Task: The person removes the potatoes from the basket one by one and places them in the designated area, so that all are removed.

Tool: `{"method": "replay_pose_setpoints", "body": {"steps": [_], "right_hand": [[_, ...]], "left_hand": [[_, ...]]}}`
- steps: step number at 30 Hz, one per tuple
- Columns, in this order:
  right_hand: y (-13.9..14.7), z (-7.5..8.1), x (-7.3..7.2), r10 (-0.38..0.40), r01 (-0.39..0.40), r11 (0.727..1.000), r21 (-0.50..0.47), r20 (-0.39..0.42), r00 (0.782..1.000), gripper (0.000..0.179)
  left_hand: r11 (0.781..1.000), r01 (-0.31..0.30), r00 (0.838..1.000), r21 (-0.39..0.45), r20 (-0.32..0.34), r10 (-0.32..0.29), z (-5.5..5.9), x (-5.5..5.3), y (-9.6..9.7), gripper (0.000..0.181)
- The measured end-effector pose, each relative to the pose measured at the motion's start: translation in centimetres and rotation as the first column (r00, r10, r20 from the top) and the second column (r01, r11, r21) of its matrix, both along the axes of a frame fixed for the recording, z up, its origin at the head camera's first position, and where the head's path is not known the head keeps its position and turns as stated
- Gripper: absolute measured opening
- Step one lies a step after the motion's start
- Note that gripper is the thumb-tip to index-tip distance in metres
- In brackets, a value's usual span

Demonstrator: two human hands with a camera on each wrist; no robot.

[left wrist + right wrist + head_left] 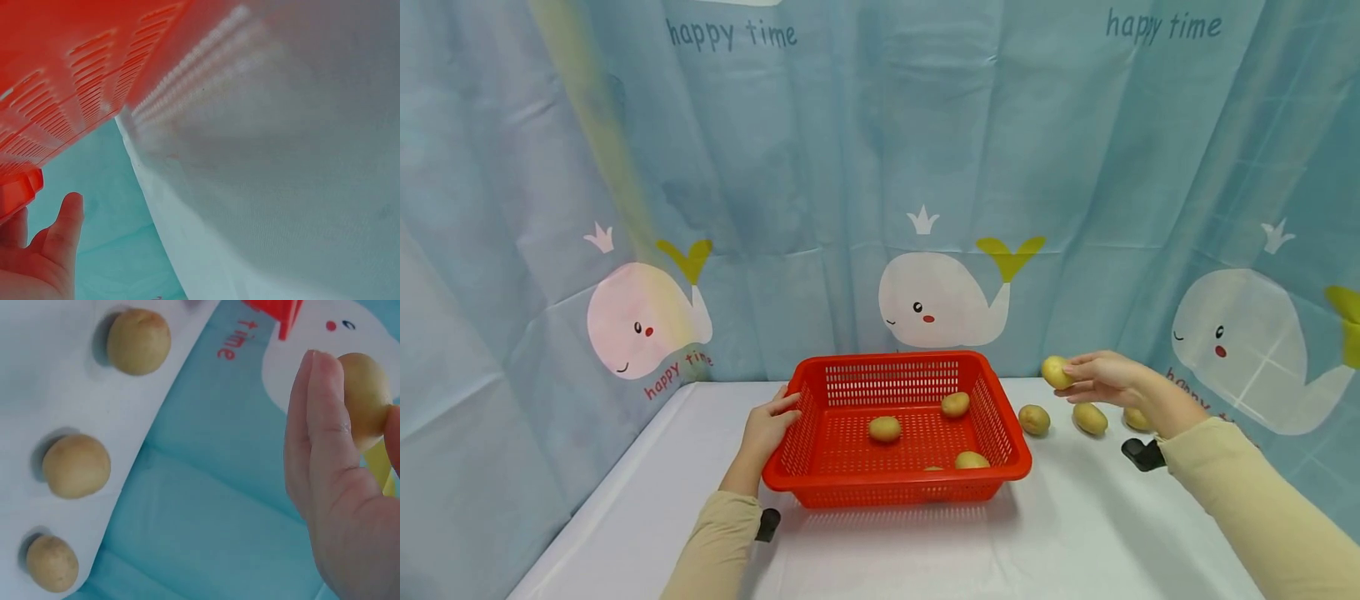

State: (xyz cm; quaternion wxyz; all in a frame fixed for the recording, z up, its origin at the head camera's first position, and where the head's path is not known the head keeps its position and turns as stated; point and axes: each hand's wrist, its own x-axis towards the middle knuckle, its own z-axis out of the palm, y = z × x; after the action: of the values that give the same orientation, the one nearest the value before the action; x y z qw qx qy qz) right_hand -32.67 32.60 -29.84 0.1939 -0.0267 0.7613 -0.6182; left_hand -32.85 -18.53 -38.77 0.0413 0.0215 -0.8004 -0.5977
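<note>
Head view: at right of centre, the right hand (pixel 1105 377) pinches a smooth, pale yellow, oval potato (pixel 1056 372) between fingers and thumb, up off the tabletop (pixel 925 554). Right-wrist view shows the fingers laid long and close together along its rounded side. At centre sits a glossy red plastic basket (pixel 895 482), roughly rectangular, with a broad rolled rim, slotted walls and a floor pierced with small holes. Within it lie potatoes: one mid-floor (pixel 884 429), one toward the upper right (pixel 955 405), one toward the lower right (pixel 972 460), and another mostly hidden behind the front wall. Left of centre, the left hand (pixel 767 427) rests on the basket's left rim, its fingers fairly straight. Three more potatoes (pixel 1034 420), matte and slightly speckled, lie in a row on the white tabletop at right. Behind everything, filling the upper frame, hangs a creased, faintly shiny blue curtain (pixel 820 167) printed with rounded white whales (pixel 951 308).
</note>
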Motion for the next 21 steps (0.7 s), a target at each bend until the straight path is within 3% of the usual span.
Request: {"method": "replay_pose_setpoints", "body": {"steps": [12,18,21], "right_hand": [[3.5,-0.2,0.7,-0.034,0.035,0.999,-0.029,0.009,0.999,0.061],[5.3,-0.1,1.4,-0.108,0.113,0.989,-0.098,0.056,0.993,0.063],[6.2,-0.1,1.7,-0.129,0.139,0.978,-0.154,0.075,0.989,0.051]], "left_hand": [[1.000,0.010,1.000,-0.004,-0.001,-0.010,-0.1,0.5,-0.2,0.042],[1.000,0.008,1.000,-0.011,-0.002,-0.008,-0.6,0.5,0.0,0.042],[1.000,0.009,1.000,-0.006,0.002,-0.009,-0.6,0.4,0.1,0.042]]}}
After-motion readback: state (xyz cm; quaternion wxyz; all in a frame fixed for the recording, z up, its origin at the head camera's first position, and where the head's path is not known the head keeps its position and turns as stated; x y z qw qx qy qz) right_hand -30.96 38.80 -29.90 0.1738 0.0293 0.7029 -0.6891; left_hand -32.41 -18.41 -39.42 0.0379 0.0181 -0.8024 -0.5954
